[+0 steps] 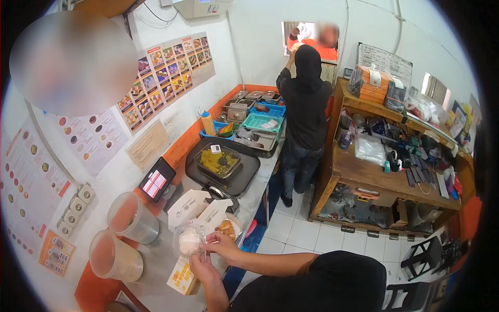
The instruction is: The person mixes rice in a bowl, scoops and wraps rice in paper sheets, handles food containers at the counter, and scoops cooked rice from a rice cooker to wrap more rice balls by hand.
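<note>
Over counter [156,270], clear container [190,241] in left hand [205,269] and right hand [222,247], axis unclear.

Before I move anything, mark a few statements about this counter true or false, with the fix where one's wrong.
1. The left hand and right hand are both on a clear container with a round white item in it. True.
2. The tablet lies face down. False: the tablet is propped up, its screen lit.
3. Two tall translucent tubs stand next to each other near the power sockets. True.
4. The dish on the black tray holds bright red food. False: the food is yellow-green.
5. The person in black faces the camera. False: their back is to it.
</note>
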Demonstrator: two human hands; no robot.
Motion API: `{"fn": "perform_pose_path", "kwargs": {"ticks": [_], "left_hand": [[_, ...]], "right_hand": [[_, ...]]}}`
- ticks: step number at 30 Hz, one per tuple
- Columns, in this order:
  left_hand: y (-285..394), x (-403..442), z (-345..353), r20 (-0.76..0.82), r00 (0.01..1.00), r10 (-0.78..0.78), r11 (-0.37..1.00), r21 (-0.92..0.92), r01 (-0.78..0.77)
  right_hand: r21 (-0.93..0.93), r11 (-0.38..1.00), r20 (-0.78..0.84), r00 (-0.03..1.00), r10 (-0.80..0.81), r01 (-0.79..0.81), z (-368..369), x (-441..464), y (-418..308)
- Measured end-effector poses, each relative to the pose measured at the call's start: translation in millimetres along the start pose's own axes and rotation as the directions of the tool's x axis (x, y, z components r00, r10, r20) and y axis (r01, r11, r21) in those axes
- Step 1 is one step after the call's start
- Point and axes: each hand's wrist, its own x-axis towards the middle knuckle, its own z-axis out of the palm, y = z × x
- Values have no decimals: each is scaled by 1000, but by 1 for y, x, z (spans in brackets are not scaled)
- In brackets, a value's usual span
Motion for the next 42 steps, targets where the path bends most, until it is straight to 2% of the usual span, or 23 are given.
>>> {"fn": "perform_pose_path", "kwargs": {"ticks": [7,10,13,15,18,20,21,22,23,25,26,31,32,33,34,38,40,41,42], "left_hand": [[0,1,0,-12,1000,1,1000,2,-1],[3,2,0,0,1000,-16,1000,-24,16],[4,2,-3,39,999,-9,999,-40,11],[5,2,-4,39,999,3,1000,-15,-2],[-1,11,-16,45,999,19,1000,-1,-19],[-3,15,-42,90,994,61,998,-33,-58],[2,15,-51,120,988,100,994,-55,-94],[8,13,-54,6,995,104,992,-68,-103],[15,13,-59,-111,988,105,990,-77,-114],[27,10,-86,-134,976,171,980,-77,-182],[31,10,-108,-191,965,179,980,-54,-192],[45,20,-200,-279,945,171,982,121,-142],[46,22,-210,-287,943,169,982,129,-137],[46,25,-219,-312,941,130,986,144,-88],[44,26,-228,-335,938,89,987,157,-37],[35,29,-241,-280,959,36,972,232,32],[35,30,-240,-320,946,47,884,454,109],[34,30,-243,-304,952,34,880,461,115],[34,31,-244,-336,934,121,775,620,123]], "right_hand": [[41,999,6,1000,5,-5,2,1,0],[87,995,10,998,55,-56,3,0,-6],[50,996,7,998,70,-71,3,3,-5],[-117,993,32,999,-14,17,1,5,-4],[-187,980,93,994,-53,70,2,4,-2],[-142,990,211,977,9,22,-2,5,1],[-128,989,218,970,105,-78,-1,0,-4],[-118,976,226,953,204,-181,-4,-1,-11],[-160,972,243,947,210,-174,-10,2,-14],[-197,961,266,932,245,-196,-29,-1,-10],[-197,959,275,928,252,-202,-39,-1,-13],[-229,915,137,919,369,-333,-88,-24,-14],[-239,896,68,914,400,-375,-101,-25,-5],[-245,876,-5,904,428,-416,-112,-25,6],[-239,873,-10,901,435,-424,-114,-28,11],[-238,840,-25,868,496,-487,-114,-33,23],[-252,831,-5,859,512,-496,-110,-32,28],[-237,839,18,861,508,-490,-109,-31,32],[-219,849,-4,871,491,-480,-107,-32,36]]}}
